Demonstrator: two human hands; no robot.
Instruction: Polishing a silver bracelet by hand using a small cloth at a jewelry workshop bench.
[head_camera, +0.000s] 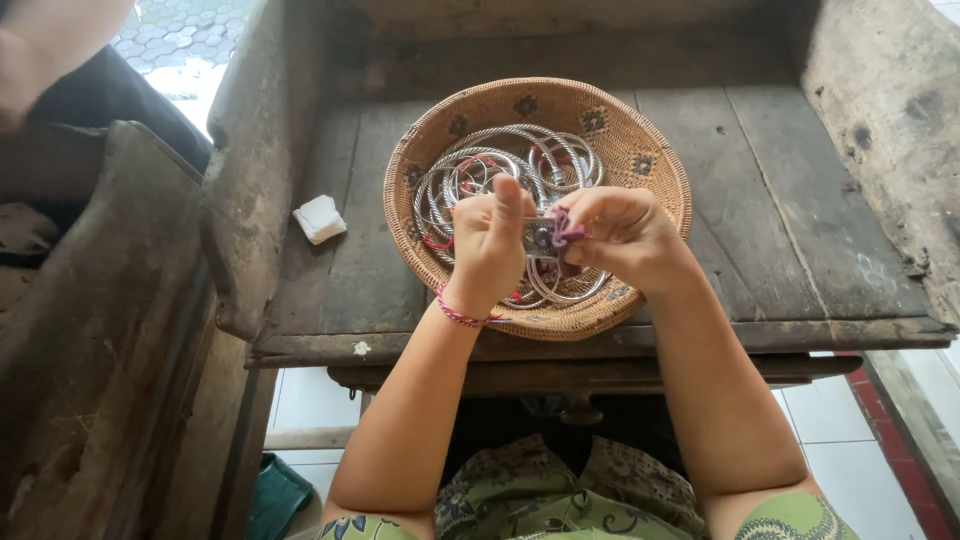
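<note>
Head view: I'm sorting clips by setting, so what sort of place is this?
Probably a small craft workshop: a worn wooden bench, a woven basket of silver hoops, and both hands working a small metal piece.

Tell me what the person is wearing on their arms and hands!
Both arms are bare up to short green sleeves with a swirly pattern. The left hand has a thin pink and red string bracelet around its wrist. The right hand wears nothing: no gloves, rings or watch that I can see.
</note>
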